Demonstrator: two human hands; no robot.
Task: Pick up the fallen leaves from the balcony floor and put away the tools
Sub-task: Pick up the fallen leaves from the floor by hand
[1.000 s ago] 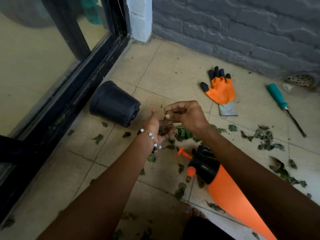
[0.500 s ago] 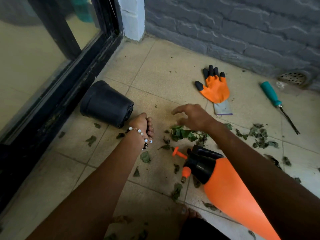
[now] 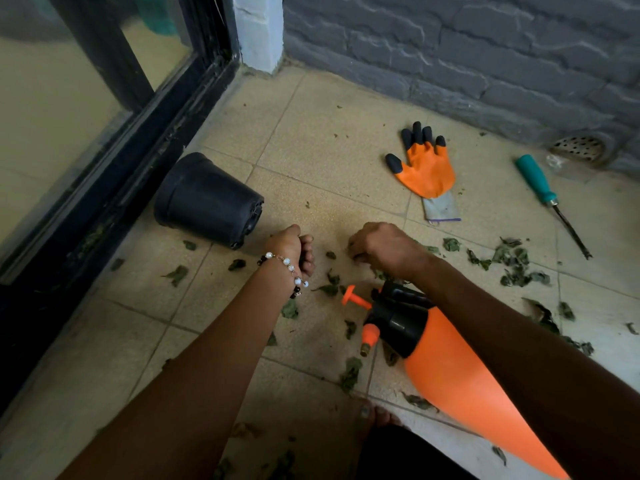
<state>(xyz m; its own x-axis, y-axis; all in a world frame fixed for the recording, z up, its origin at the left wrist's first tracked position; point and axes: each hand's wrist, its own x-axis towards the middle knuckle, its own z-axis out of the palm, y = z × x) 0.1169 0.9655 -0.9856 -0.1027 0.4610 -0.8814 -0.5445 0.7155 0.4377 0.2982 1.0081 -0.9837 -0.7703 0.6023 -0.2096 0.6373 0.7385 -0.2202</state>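
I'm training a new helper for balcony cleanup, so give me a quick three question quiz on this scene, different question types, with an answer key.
1. True or false: the black pot stands upright.
2. Which lies nearest the floor drain? A) the orange glove B) the teal-handled tool C) the orange sprayer
3. Fill in: the right hand reaches down to the scattered ____ on the floor.

Key
1. False; it lies on its side.
2. B
3. leaves

The left hand is curled; what it holds is hidden.
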